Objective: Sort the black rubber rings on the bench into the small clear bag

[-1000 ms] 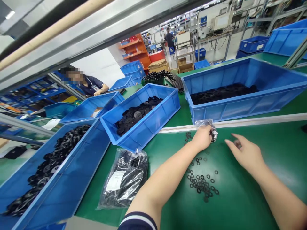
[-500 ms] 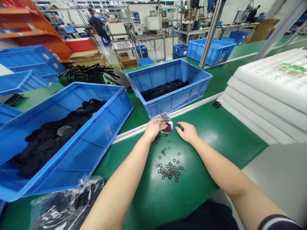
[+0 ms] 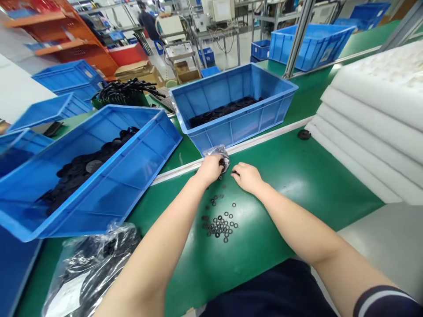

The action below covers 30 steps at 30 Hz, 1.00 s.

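Head view, green tabletop (image 3: pixel 261 242), scattered black rings (image 3: pixel 219 229), blue bins (image 3: pixel 246 127), orange shelving (image 3: pixel 76 57) behind.

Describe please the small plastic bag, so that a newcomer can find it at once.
Find the big blue bin at upper centre. Near the foot of its near wall, the left hand partly covers a small clear bag. Unlike the labelled plastic bag at lower left, it is far smaller and has the hand right at it.

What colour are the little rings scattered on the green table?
The rings are black, clearest in the head view.
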### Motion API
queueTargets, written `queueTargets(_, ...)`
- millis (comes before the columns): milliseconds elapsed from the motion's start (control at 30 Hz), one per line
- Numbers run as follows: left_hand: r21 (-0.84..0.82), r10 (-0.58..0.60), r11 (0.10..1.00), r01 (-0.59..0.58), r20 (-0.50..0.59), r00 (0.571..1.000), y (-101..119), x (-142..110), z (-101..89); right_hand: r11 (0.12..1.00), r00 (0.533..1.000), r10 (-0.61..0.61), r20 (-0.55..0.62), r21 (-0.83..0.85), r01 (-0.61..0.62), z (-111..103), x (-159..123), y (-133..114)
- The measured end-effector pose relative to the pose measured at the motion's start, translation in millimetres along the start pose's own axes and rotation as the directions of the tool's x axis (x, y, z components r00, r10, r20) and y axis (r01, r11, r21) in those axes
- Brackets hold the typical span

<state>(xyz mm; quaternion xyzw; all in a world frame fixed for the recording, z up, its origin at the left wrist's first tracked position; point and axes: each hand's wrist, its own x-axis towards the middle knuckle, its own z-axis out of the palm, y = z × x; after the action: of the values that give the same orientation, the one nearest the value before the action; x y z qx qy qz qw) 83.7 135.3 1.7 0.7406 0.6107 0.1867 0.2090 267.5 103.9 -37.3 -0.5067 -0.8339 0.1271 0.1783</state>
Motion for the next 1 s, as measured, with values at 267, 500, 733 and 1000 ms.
queueTargets(267,0.300,0.123,0.943,-0.143,0.085,0.989,0.6,28.9,6.9,0.982,0.988,-0.155,0.001,0.109,0.154,-1.6,-12.7,-18.7)
queueTargets(500,0.261,0.170,0.949,-0.177,0.049,0.984,-3.3,20.6,4.0,0.982,0.981,-0.190,0.046,0.020,0.189,8.8,-11.2,-34.0)
queueTargets(733,-0.161,0.020,0.984,-0.070,-0.292,0.956,0.9,-16.9,-9.1,0.960,0.961,-0.274,-0.026,0.051,0.275,3.9,-29.3,-40.7)
queueTargets(1000,-0.694,-0.380,0.708,0.131,-0.218,0.899,-45.0,-122.0,-23.7,0.934,0.937,-0.348,0.017,0.091,0.345,16.7,-39.1,-55.4)
